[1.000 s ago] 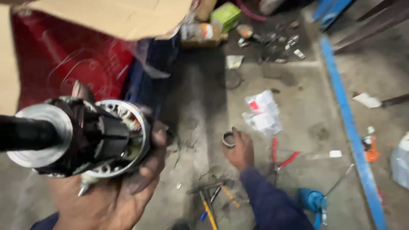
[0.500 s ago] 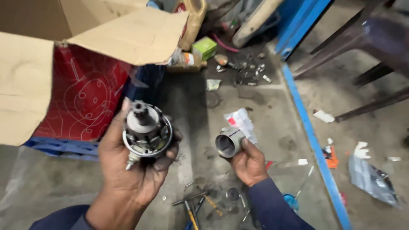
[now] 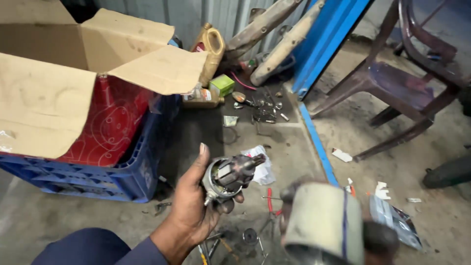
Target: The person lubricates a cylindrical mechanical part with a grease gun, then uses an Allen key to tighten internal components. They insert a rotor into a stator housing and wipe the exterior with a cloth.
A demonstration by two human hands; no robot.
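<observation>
My left hand (image 3: pixel 194 206) grips a small motor armature (image 3: pixel 229 176) with a metal end plate, its shaft pointing up and to the right. My right hand (image 3: pixel 378 240) is low at the right, mostly hidden and blurred, and it holds a grey cylindrical motor housing (image 3: pixel 321 223) close to the camera. The housing sits right of the armature and does not touch it. Both are above a dirty concrete floor (image 3: pixel 274 142).
An open cardboard box (image 3: pixel 59 98) stands in a blue plastic crate (image 3: pixel 113 176) at the left. Red-handled pliers (image 3: pixel 271 203), small tools and metal parts lie on the floor. Bottles (image 3: pixel 208 46), a blue beam (image 3: pixel 328 39) and a plastic chair (image 3: pixel 397 83) are behind.
The view has tilted up. My right hand has brought the grey housing much nearer the camera. My left hand has turned the armature so its shaft points to the right.
</observation>
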